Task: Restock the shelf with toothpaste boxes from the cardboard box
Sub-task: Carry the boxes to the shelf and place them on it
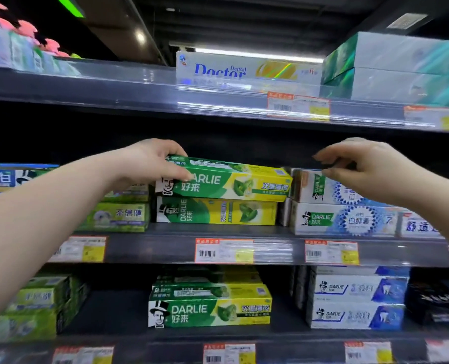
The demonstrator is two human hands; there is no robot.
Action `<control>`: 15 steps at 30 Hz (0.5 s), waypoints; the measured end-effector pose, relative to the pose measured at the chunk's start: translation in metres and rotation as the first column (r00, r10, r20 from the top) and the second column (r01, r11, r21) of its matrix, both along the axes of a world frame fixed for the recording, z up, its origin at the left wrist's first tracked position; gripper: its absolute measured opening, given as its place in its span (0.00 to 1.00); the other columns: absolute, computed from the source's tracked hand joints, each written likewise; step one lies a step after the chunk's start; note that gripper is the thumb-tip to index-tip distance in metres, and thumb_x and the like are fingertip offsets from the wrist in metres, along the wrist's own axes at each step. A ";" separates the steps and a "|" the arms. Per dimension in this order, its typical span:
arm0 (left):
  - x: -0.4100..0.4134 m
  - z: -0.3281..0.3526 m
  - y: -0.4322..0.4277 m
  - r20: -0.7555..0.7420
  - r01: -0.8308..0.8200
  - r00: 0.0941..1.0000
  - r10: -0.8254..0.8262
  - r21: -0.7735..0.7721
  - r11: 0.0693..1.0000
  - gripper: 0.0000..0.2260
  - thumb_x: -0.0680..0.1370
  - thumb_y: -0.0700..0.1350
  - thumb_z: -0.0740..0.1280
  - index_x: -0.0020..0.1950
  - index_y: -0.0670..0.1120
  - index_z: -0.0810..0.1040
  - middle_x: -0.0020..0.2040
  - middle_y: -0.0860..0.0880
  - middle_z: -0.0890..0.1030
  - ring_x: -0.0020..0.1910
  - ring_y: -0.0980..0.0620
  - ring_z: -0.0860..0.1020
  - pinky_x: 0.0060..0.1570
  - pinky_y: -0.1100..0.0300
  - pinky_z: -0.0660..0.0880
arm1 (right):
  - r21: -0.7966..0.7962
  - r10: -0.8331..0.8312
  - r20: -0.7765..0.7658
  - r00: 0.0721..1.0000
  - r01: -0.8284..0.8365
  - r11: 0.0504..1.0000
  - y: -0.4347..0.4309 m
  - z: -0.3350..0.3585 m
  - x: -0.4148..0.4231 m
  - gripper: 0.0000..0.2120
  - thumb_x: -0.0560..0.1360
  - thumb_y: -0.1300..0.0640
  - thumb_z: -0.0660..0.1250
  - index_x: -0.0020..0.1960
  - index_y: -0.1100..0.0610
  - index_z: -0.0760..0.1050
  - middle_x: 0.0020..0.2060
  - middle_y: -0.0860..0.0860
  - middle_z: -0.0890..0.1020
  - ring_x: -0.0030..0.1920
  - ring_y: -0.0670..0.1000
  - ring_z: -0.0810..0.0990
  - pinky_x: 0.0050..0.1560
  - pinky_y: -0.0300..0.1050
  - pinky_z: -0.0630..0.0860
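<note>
My left hand [149, 164] grips the left end of a green and yellow Darlie toothpaste box [226, 181]. That box lies slightly tilted on top of a matching box [218, 212] on the middle shelf [165, 249]. My right hand [362, 166] hovers just to the right of it, above the white and blue Darlie boxes [344, 219]. Its fingers are curled and apart, with nothing in them. The cardboard box is out of view.
The top shelf holds a Doctor Dental box [244, 69] and green-white packs [402, 67]. On the lower shelf sit more green Darlie boxes [210, 308], white-blue boxes [357, 300] and light green packs [34, 308]. Light green tea boxes [118, 216] stand left of my stack.
</note>
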State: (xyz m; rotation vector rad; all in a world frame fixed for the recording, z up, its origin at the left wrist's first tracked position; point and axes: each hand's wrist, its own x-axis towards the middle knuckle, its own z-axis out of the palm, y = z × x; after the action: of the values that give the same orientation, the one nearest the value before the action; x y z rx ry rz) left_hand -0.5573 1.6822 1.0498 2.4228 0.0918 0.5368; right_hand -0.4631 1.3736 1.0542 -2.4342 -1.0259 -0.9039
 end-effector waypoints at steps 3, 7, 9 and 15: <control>0.016 0.007 0.000 -0.053 -0.009 0.999 0.009 0.018 1.000 0.11 0.70 0.44 0.72 0.51 0.47 0.77 0.46 0.46 0.84 0.46 0.46 0.82 0.49 0.54 0.78 | -0.009 0.004 -0.009 1.000 -0.004 1.000 0.003 -0.003 0.002 0.13 0.72 0.62 0.67 0.56 0.55 0.78 0.46 0.49 0.76 0.45 0.50 0.75 0.54 0.40 0.69; 0.024 0.015 -0.003 -0.046 -0.021 0.999 0.023 0.034 0.999 0.14 0.72 0.43 0.71 0.55 0.50 0.74 0.42 0.52 0.78 0.40 0.54 0.77 0.35 0.63 0.73 | -0.006 0.024 -0.014 1.000 -0.024 1.000 0.010 -0.004 0.004 0.14 0.73 0.61 0.65 0.57 0.54 0.77 0.48 0.49 0.76 0.48 0.48 0.74 0.55 0.40 0.68; 0.027 0.019 -0.004 -0.072 -0.012 0.997 0.013 0.016 1.000 0.16 0.72 0.41 0.70 0.58 0.49 0.72 0.43 0.51 0.78 0.40 0.55 0.78 0.32 0.66 0.77 | -0.011 0.029 -0.022 0.999 -0.029 1.000 0.015 -0.004 0.005 0.14 0.73 0.61 0.65 0.58 0.53 0.77 0.49 0.49 0.76 0.49 0.48 0.74 0.55 0.40 0.68; 0.035 0.020 0.004 -0.168 -0.050 0.983 0.078 0.163 0.985 0.24 0.72 0.46 0.71 0.67 0.43 0.71 0.59 0.45 0.79 0.53 0.49 0.79 0.62 0.53 0.71 | -0.008 0.058 -0.007 0.998 -0.058 0.998 0.029 0.000 0.008 0.13 0.73 0.57 0.67 0.57 0.53 0.77 0.48 0.49 0.75 0.48 0.49 0.75 0.53 0.39 0.67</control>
State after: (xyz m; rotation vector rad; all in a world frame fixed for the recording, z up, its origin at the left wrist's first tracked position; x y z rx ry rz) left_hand -0.5219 1.6857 1.0694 2.6270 0.2093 0.3723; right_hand -0.4552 1.4026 1.0543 -2.3992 -1.0934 -0.8733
